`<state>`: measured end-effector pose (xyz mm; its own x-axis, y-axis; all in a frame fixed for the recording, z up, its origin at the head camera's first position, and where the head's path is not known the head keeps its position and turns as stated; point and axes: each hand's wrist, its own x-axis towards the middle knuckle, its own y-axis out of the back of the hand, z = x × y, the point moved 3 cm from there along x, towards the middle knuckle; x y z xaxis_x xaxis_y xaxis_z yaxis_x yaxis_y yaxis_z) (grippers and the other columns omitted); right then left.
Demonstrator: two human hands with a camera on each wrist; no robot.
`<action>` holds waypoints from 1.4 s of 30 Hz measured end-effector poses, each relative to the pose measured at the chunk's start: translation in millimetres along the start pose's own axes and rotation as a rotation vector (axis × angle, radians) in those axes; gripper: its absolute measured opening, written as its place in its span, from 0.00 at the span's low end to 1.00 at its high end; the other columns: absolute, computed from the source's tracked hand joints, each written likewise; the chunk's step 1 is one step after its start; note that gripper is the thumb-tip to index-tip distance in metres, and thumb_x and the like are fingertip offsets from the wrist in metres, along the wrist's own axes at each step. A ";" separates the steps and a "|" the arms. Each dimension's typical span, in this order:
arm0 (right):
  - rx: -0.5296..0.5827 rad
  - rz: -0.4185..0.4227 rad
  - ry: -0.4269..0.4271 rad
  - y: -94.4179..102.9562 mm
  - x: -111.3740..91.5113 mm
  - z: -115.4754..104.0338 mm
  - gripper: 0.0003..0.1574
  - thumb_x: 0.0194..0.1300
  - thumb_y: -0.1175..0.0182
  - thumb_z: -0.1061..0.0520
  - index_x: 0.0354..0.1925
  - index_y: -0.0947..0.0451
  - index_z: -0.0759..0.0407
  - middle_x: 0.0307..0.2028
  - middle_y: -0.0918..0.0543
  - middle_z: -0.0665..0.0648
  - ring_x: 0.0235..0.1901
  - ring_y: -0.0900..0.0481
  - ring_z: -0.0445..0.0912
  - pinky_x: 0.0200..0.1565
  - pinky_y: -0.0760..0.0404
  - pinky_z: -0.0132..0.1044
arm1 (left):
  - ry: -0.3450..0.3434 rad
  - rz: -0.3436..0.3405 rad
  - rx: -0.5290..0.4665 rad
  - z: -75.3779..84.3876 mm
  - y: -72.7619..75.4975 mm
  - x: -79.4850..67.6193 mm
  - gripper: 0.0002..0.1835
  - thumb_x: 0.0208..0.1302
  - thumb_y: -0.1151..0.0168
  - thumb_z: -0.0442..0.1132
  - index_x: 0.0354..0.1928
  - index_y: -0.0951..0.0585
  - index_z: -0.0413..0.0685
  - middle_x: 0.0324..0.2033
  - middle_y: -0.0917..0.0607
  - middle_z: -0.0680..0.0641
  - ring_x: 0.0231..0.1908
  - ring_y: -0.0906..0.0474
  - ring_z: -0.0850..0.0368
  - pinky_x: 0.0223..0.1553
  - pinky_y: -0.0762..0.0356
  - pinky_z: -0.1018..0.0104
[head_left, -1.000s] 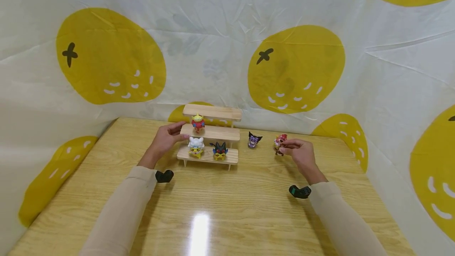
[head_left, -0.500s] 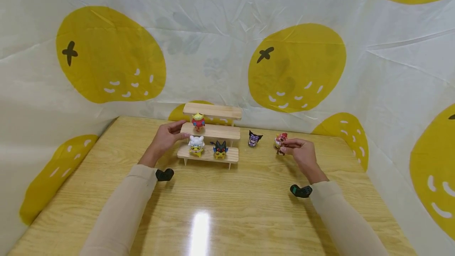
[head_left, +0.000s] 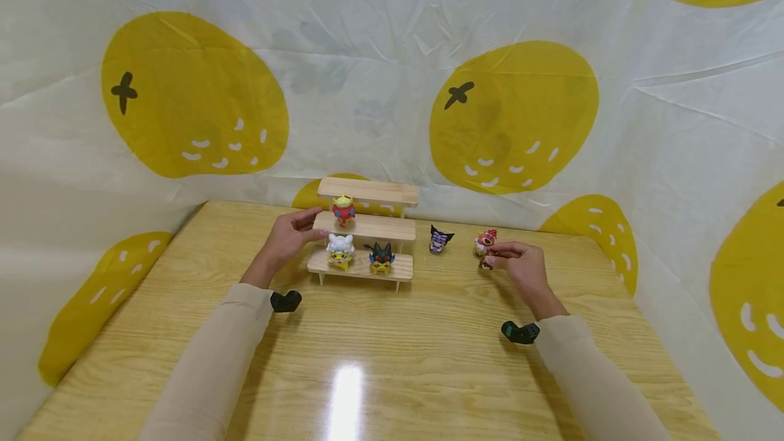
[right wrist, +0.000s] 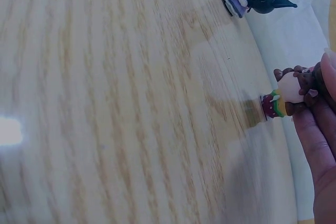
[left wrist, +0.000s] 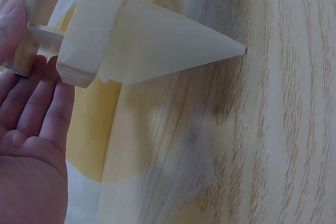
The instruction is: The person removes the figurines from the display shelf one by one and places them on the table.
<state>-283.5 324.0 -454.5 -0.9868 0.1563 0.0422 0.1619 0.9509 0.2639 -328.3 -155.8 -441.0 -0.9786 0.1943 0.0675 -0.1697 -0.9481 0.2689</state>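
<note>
My left hand (head_left: 284, 243) grips the left end of a three-tier wooden display stand (head_left: 388, 227). In the left wrist view its thumb lies against one side of a board, the fingers (left wrist: 44, 95) behind it. My right hand (head_left: 523, 267) pinches a small figurine (head_left: 487, 239) with red, cream and brown parts, at the right of the table. Seen from the right wrist, its dark red dotted base (right wrist: 270, 106) is close to the tabletop, while the fingers cover its other end. Between the stand and this hand stands a purple-and-black figurine (head_left: 438, 241).
On the stand's middle tier is a red figurine with a yellow top (head_left: 344, 211). The lowest tier bears a white-hooded yellow figurine (head_left: 339, 251) and a black-eared yellow one (head_left: 382, 258). A white cloth with yellow fruit print (head_left: 367, 107) hangs behind the wooden table (head_left: 416, 352).
</note>
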 end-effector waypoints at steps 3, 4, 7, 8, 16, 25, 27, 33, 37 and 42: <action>-0.002 -0.004 0.002 -0.4 0.4 1.2 0.23 0.66 0.31 0.67 0.58 0.19 0.76 0.34 0.09 0.41 0.34 0.11 0.33 0.44 0.10 0.31 | 0.004 0.003 -0.002 -0.5 -0.1 0.0 0.35 0.71 0.31 0.42 0.77 0.30 0.48 0.79 0.34 0.43 0.80 0.39 0.44 0.78 0.35 0.48; -0.001 -0.004 0.002 -0.4 0.4 1.5 0.23 0.67 0.31 0.67 0.58 0.18 0.76 0.34 0.09 0.40 0.34 0.11 0.33 0.44 0.10 0.31 | 0.001 0.000 0.001 -0.7 -0.1 0.0 0.35 0.71 0.31 0.43 0.77 0.30 0.48 0.79 0.34 0.42 0.80 0.39 0.44 0.78 0.35 0.48; 0.005 -0.005 0.003 -0.6 0.3 2.1 0.23 0.67 0.31 0.68 0.58 0.19 0.76 0.34 0.08 0.41 0.34 0.11 0.33 0.44 0.10 0.32 | 0.000 0.000 0.002 -1.4 0.2 0.2 0.35 0.71 0.30 0.43 0.77 0.30 0.48 0.79 0.34 0.41 0.80 0.40 0.43 0.78 0.36 0.47; 0.005 -0.008 0.004 -0.8 0.3 2.3 0.23 0.67 0.31 0.67 0.58 0.19 0.76 0.34 0.08 0.41 0.34 0.10 0.34 0.45 0.09 0.32 | -0.002 0.000 0.004 -1.6 0.4 0.2 0.35 0.71 0.30 0.43 0.77 0.30 0.48 0.79 0.34 0.41 0.80 0.40 0.43 0.78 0.36 0.47; -0.022 -0.016 -0.018 -2.1 -1.3 3.1 0.23 0.67 0.30 0.65 0.58 0.18 0.74 0.34 0.09 0.40 0.34 0.10 0.34 0.45 0.10 0.31 | -0.005 0.001 0.000 -2.0 0.2 0.1 0.35 0.71 0.30 0.43 0.77 0.30 0.48 0.79 0.34 0.42 0.80 0.40 0.43 0.78 0.36 0.47; -0.031 -0.011 -0.028 -2.7 -0.1 4.3 0.23 0.67 0.30 0.65 0.58 0.17 0.73 0.38 0.08 0.45 0.35 0.11 0.32 0.44 0.10 0.30 | 0.002 0.005 0.004 -2.1 0.3 0.6 0.36 0.70 0.29 0.44 0.77 0.30 0.49 0.78 0.34 0.41 0.79 0.39 0.43 0.78 0.35 0.47; -0.033 -0.011 -0.029 -2.6 0.4 5.0 0.23 0.67 0.30 0.65 0.58 0.17 0.73 0.39 0.07 0.46 0.35 0.11 0.32 0.44 0.10 0.30 | 0.001 0.004 0.008 -2.2 0.1 0.7 0.36 0.70 0.30 0.44 0.77 0.30 0.49 0.79 0.34 0.41 0.79 0.39 0.43 0.78 0.35 0.47; -0.016 -0.007 -0.039 -3.1 1.2 7.0 0.24 0.66 0.30 0.67 0.58 0.18 0.74 0.35 0.08 0.42 0.35 0.12 0.31 0.43 0.10 0.30 | 0.003 0.004 0.007 -2.5 0.1 0.6 0.36 0.71 0.30 0.44 0.77 0.30 0.48 0.79 0.34 0.42 0.80 0.39 0.44 0.78 0.35 0.46; -0.008 -0.004 -0.045 -3.1 1.4 8.0 0.24 0.65 0.29 0.67 0.58 0.18 0.74 0.33 0.09 0.40 0.34 0.11 0.32 0.42 0.10 0.29 | -0.003 -0.001 0.005 -1.4 0.2 -0.7 0.37 0.71 0.30 0.44 0.78 0.31 0.45 0.79 0.34 0.41 0.80 0.40 0.43 0.78 0.35 0.46; -0.020 0.000 -0.047 -2.6 1.6 8.9 0.25 0.64 0.28 0.66 0.59 0.18 0.73 0.34 0.09 0.41 0.34 0.12 0.31 0.42 0.11 0.28 | -0.001 0.006 0.013 -1.3 0.7 -0.2 0.36 0.71 0.30 0.44 0.77 0.30 0.46 0.78 0.33 0.40 0.79 0.38 0.42 0.77 0.34 0.45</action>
<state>-285.5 324.2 -463.8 -0.9857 0.1687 -0.0030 0.1610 0.9455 0.2832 -328.3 -156.9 -442.1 -0.9794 0.1894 0.0703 -0.1627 -0.9457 0.2813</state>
